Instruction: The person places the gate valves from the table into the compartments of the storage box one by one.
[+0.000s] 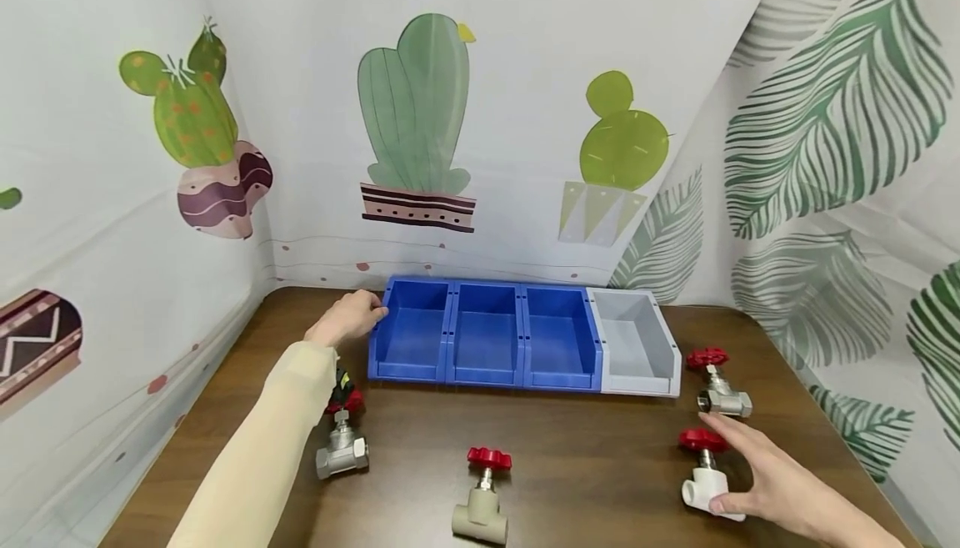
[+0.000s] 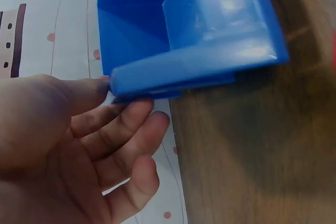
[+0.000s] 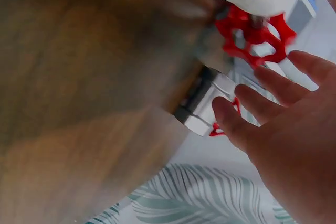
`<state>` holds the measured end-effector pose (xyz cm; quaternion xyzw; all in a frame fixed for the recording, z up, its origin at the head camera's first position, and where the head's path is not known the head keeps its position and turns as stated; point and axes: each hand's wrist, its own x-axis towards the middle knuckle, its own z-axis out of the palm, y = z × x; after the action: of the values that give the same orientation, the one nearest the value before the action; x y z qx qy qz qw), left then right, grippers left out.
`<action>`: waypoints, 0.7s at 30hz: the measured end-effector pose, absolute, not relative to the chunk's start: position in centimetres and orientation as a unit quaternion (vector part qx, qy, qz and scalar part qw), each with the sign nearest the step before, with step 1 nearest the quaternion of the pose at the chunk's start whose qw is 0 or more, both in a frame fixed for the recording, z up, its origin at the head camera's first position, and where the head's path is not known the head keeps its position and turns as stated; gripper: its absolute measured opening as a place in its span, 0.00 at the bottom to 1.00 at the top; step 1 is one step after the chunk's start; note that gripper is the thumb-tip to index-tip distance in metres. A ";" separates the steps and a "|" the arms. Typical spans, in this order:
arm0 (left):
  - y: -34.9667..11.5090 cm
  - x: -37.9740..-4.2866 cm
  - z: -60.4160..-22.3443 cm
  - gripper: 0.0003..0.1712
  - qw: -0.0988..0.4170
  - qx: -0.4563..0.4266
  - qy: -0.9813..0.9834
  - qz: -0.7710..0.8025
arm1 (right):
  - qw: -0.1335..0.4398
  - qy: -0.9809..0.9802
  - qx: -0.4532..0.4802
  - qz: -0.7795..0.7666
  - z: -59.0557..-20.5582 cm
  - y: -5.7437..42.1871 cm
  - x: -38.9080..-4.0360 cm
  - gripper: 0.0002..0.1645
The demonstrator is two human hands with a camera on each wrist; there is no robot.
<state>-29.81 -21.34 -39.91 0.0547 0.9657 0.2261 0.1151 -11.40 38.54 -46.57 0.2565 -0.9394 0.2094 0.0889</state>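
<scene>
At the left end of a row of bins, my left hand (image 1: 347, 317) pinches the outer edge of a blue storage bin (image 1: 408, 372). The left wrist view shows the thumb at the rim of that bin (image 2: 194, 66), with curled fingers below it. My right hand (image 1: 776, 481) is beside a white plastic valve (image 1: 701, 490) with a red handwheel (image 1: 702, 439). Its thumb overlaps the valve body in the head view. In the right wrist view the fingers (image 3: 273, 85) are spread close to the handwheel; contact is unclear.
Two more blue bins and a grey bin (image 1: 641, 384) continue the row rightward. A metal valve (image 1: 724, 400) lies at the right, another metal valve (image 1: 341, 454) below my left forearm. A beige valve (image 1: 480, 517) lies at front centre. Printed curtains (image 1: 525, 114) border the wooden table (image 1: 570, 456).
</scene>
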 end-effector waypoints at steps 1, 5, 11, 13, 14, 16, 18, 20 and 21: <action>-21.2 -30.0 -39.7 0.21 0.120 0.056 0.965 0.224 | 0.093 -0.936 0.266 0.212 -46.8 38.6 -11.3 0.65; -20.9 -30.3 -39.1 0.17 0.145 0.051 0.965 0.214 | 0.086 -0.924 0.294 0.227 -47.6 38.7 -11.1 0.68; -20.5 -30.0 -38.8 0.16 0.167 0.027 0.964 0.206 | 0.066 -0.940 0.276 0.190 -48.0 38.4 -10.9 0.73; -20.4 -29.9 -38.9 0.16 0.171 0.024 0.962 0.212 | 0.050 -0.949 0.257 0.175 -48.1 38.3 -10.8 0.74; -20.4 -29.9 -39.0 0.16 0.171 0.024 0.962 0.213 | 0.043 -0.952 0.249 0.174 -48.1 38.2 -10.7 0.74; -20.5 -30.0 -39.1 0.16 0.172 0.027 0.960 0.218 | 0.046 -0.953 0.246 0.173 -48.2 38.0 -10.7 0.73; -20.6 -30.1 -39.3 0.16 0.171 0.028 0.960 0.219 | 0.067 -0.947 0.261 0.175 -48.3 37.8 -10.9 0.71; -20.6 -30.2 -39.3 0.16 0.170 0.032 0.960 0.220 | 0.095 -0.939 0.280 0.174 -48.4 37.7 -11.0 0.69; -20.6 -30.2 -39.3 0.16 0.169 0.034 0.960 0.221 | 0.107 -0.935 0.288 0.174 -48.5 37.7 -11.1 0.68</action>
<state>-30.25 -20.62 -39.28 0.0340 0.9599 0.2210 0.1692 -11.11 37.71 -48.46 0.2883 -0.9355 0.1741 0.1070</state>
